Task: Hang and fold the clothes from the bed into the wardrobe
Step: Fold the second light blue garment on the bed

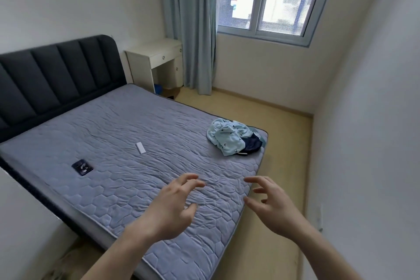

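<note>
A crumpled pile of clothes lies at the far right corner of the bed (pixel 118 134): a light blue garment with small dark marks (pixel 227 136) on top of a dark navy one (pixel 252 144). My left hand (pixel 172 207) hovers above the near part of the mattress, fingers spread and loosely bent, holding nothing. My right hand (pixel 270 204) is held out over the mattress's right edge, fingers likewise spread and empty. Both hands are well short of the pile. No wardrobe is in view.
A white remote (pixel 140 148) and a dark phone-like object (pixel 82 167) lie on the grey quilted mattress. A dark padded headboard (pixel 56 79) stands at the left, a white desk (pixel 159 59) and curtain (pixel 193 29) behind. Bare floor (pixel 279 134) runs along the right wall.
</note>
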The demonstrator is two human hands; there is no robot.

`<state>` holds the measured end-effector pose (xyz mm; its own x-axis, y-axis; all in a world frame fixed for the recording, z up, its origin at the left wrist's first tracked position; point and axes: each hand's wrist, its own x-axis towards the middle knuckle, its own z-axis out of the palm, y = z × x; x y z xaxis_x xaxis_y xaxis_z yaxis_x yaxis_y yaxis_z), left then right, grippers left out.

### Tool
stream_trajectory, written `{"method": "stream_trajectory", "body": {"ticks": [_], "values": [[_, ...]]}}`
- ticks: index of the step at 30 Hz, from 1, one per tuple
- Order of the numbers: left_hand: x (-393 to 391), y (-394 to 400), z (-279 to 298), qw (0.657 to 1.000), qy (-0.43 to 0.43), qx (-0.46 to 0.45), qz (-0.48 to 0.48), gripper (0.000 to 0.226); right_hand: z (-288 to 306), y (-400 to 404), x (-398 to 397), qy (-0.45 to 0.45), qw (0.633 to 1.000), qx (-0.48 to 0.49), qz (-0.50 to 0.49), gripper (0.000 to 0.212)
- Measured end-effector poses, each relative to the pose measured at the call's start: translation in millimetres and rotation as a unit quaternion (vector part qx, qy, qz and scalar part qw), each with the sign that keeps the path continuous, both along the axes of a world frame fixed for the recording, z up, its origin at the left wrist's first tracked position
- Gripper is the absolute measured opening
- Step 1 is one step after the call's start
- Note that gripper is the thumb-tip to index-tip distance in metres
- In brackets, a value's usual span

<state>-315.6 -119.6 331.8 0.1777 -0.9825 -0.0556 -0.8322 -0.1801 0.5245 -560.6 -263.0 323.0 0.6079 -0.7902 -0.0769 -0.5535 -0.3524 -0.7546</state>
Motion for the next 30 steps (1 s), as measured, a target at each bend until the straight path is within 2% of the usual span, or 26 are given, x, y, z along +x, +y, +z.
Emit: {"method": "stream_trajectory", "body": {"ticks": [10,19,25,30], "values": [[60,-137,-33,0.995,0.009,0.020,0.095,0.045,-17,-172,58,0.025,0.997,0.014,0.068,0.038],[105,-296,-69,0.993,0.044,0.054,0.098,0.046,-52,-321,98,0.072,0.995,0.048,0.054,0.037],[120,-378,-106,0.987,0.074,0.088,0.110,0.045,-100,-408,121,0.098,0.989,0.095,0.052,0.035],[139,-436,-146,0.972,0.093,0.125,0.174,0.044,-155,-509,149,0.134,0.979,0.137,0.066,0.045]]}}
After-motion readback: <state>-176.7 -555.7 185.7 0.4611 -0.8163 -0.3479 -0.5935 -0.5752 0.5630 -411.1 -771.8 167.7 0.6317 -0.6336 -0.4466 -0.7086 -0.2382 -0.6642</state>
